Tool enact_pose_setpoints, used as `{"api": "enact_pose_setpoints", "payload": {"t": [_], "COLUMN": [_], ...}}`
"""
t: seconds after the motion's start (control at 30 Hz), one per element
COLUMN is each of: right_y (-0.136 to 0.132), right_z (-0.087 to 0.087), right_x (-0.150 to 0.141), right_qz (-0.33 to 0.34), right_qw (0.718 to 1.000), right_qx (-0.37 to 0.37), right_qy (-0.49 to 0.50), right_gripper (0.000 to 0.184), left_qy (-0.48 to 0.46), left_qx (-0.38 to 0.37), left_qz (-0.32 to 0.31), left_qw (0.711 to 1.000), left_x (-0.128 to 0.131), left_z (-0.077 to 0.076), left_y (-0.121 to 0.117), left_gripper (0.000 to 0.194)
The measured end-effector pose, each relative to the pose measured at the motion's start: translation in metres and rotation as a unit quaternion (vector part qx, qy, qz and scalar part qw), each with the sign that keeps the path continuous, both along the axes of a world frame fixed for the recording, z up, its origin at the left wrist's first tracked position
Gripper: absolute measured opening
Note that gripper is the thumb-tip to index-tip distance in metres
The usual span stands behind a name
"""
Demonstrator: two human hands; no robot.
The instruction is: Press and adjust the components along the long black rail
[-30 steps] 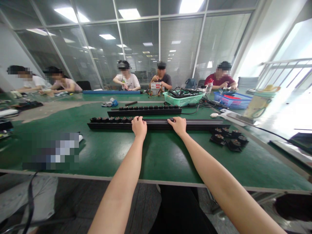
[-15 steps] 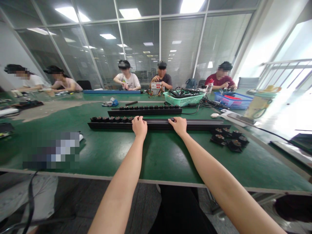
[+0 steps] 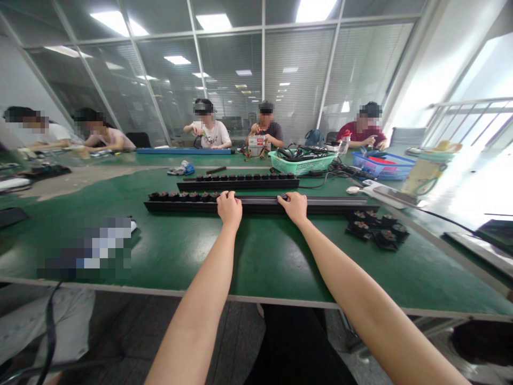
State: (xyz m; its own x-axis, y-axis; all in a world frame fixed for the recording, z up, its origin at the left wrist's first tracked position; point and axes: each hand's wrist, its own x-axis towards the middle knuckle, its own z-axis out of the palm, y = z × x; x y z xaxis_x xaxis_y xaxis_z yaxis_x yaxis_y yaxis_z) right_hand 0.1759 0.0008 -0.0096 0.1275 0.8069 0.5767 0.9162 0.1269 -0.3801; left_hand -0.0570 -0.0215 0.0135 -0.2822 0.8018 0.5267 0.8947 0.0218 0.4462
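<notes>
A long black metal rail point(image 3: 336, 205) lies crosswise on the green table in front of me. Several black socket modules point(image 3: 183, 197) sit in a row along its left part. My left hand point(image 3: 230, 210) is closed over the rail, beside the last module in that row. Farther right, my right hand point(image 3: 295, 207) grips a small black piece on the rail, apparently another socket module point(image 3: 284, 197); fingers hide most of it. Several loose socket modules point(image 3: 388, 236) lie by the rail's right end.
Behind stands a second black rail point(image 3: 240, 185) with a row of modules. Beyond are a green basket point(image 3: 304, 163) of cables, a blue basket point(image 3: 385, 167) and a blue cloth point(image 3: 181, 169). A pixelated object point(image 3: 100, 246) lies at left. Several co-workers sit across the table.
My hands and the rail hold almost the same position. Across the table, the co-worker in the white shirt has raised one hand. A dark object at the far left edge has shifted.
</notes>
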Motion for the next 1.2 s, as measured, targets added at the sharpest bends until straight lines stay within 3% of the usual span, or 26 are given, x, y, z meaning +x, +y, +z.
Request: {"api": "enact_pose_setpoints", "payload": {"t": [1.2], "right_y": [-0.0031], "right_z": [0.002], "right_x": [-0.0032], "right_qz": [-0.012], "right_qw": [0.999], "right_qx": [0.003], "right_qy": [0.033], "right_gripper": [0.031], "left_qy": [0.001], "left_qx": [0.005], "left_qz": [0.001], "left_qw": [1.0], "left_x": [0.0002], "left_z": [-0.001], "left_y": [0.0011], "left_gripper": [0.037]}}
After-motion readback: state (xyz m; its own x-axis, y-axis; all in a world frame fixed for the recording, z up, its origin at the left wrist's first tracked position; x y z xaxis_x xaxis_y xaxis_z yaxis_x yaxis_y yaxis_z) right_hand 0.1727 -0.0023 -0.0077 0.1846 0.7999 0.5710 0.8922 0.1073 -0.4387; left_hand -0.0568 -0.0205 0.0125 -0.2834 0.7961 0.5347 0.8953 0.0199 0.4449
